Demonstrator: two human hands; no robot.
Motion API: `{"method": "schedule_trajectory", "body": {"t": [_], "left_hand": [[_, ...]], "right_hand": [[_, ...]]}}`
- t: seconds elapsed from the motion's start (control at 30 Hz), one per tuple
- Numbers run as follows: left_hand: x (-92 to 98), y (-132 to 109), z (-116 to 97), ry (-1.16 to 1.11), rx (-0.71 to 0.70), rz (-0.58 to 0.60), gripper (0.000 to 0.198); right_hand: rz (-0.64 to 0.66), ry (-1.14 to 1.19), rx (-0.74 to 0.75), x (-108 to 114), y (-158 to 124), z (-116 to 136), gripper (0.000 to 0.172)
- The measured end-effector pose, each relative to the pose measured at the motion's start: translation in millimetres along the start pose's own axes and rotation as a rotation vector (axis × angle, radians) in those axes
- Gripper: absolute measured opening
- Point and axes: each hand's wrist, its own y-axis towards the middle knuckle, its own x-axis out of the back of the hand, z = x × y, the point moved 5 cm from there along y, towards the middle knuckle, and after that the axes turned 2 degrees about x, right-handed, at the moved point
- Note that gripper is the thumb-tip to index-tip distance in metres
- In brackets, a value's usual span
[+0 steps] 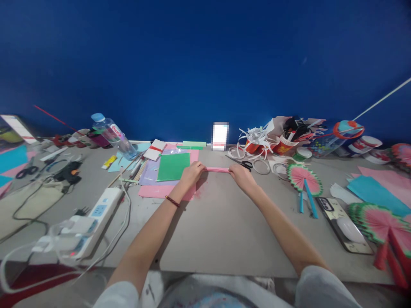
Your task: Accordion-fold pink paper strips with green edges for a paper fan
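Observation:
A narrow folded strip of pink paper (217,170) lies across the far middle of the grey table (218,231). My left hand (191,174) pinches its left end and my right hand (242,176) pinches its right end; both have fingers closed on it. A dark bead bracelet circles my left wrist. Just left of my left hand lie a green sheet (173,166) and pink sheets (160,191).
A white power strip (96,216) with cables and a glue gun (68,173) sit at left, near a water bottle (112,134). Scissors (246,164), paper cups with scraps (272,143), pink-green paper fans (304,179), a phone (342,222) and coloured sheets lie at right.

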Motion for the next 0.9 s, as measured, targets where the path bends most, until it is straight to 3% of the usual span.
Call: {"method": "schedule_trajectory", "body": {"t": [0.37, 0.7, 0.9], "left_hand": [[-4.5, -1.0, -5.4, 0.108, -0.054, 0.044, 0.020], [-5.5, -3.2, -9.9, 0.176, -0.048, 0.072, 0.019], [-2.2, -11.9, -33.3, 0.221, 0.012, 0.090, 0.021]], "right_hand": [[0.014, -0.060, 0.072, 0.0, 0.7, 0.6, 0.020], [0.023, -0.161, 0.046, 0.4, -4.8, 15.8, 0.020], [0.040, -0.243, 0.002, -2.4, -13.8, 33.6, 0.032]]}}
